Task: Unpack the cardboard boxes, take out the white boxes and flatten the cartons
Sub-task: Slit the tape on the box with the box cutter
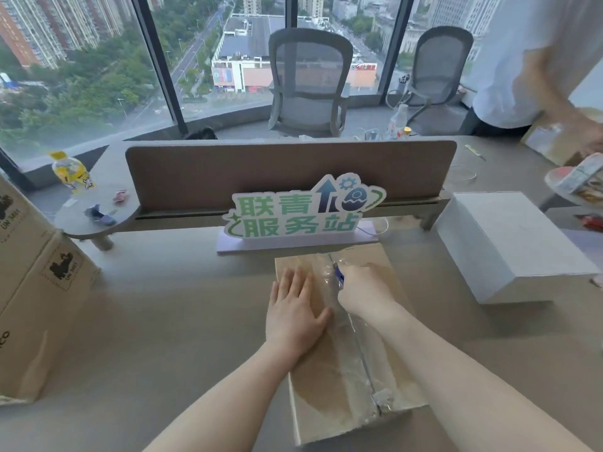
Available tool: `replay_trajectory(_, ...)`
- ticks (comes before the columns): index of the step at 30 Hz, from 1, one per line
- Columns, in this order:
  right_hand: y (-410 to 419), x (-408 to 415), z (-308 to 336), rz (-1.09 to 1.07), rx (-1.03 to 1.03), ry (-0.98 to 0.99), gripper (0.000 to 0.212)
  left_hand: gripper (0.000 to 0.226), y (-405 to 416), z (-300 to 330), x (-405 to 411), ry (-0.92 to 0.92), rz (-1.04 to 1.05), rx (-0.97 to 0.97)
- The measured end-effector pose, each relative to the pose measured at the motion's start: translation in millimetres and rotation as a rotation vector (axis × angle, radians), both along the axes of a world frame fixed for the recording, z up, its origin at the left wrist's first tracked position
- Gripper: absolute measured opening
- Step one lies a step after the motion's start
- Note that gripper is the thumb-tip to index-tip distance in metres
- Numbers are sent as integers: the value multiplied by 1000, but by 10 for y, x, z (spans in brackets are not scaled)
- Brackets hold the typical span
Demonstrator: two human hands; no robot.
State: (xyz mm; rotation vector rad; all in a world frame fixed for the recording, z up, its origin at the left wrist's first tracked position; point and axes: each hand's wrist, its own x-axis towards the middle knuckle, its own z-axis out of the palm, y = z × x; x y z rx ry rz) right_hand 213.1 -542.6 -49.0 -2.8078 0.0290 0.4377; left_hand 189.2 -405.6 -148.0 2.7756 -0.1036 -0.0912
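A taped brown cardboard box (329,383) lies on the table in front of me, its top seam covered with clear tape. My left hand (293,308) presses flat on the box's left flap, fingers straight. My right hand (362,288) grips a blue-handled cutter (338,275) with its tip at the tape seam near the box's far end. The tape along the seam nearer to me looks slit. A white box (512,246) sits on the table to the right. A larger open carton (36,288) stands at the left edge.
A green-and-white sign (303,213) stands just beyond the box against a brown desk divider (287,171). A yellow bottle (70,171) is at far left. A person in a white shirt (522,60) handles things at far right. Two grey chairs stand by the window.
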Motion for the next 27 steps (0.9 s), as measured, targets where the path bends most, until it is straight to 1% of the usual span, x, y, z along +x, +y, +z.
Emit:
replay_trajectory(5, -30, -300, -55, -81, 29, 39, 26, 82, 1, -12, 9, -25, -5, -6)
replay_trajectory(7, -59, -456, -44, -102, 34, 50, 19, 81, -1, -14, 6, -26, -8, -5)
replay_trajectory(8, -76, -533, -51, -111, 37, 62, 21, 81, -1, -15, 3, -29, -8, -4)
replay_trajectory(11, -134, -785, -60, -110, 46, 113, 42, 80, -3, -16, -6, -29, -5, -1)
replay_trajectory(13, -156, -946, -48, -106, 81, 127, 46, 81, -4, -2, -8, -27, -5, 5)
replay_trajectory(16, -204, -1152, -45, -104, 121, 112, 40, 81, -10, 6, 1, -20, -9, 18)
replay_trajectory(17, -225, -1211, -48, -104, 117, 114, 45, 81, -11, -1, 5, -17, -7, 23)
replay_trajectory(19, -261, -1328, -55, -94, 88, 114, 60, 81, -10, -12, 7, -10, 0, 33)
replay_trajectory(21, -279, -1422, -60, -87, 79, 98, 67, 80, -16, 16, -21, -5, 11, 30)
replay_trajectory(24, -297, -1464, -88, -90, 76, 70, 64, 70, -64, 72, -272, 9, -35, -22)
replay_trajectory(26, -300, -1466, -98, -84, 68, 57, 59, 61, -82, 58, -576, 20, -108, -14)
replay_trajectory(27, -301, -1473, -95, -77, 62, 53, 58, 61, -82, 45, -719, 27, -135, 5)
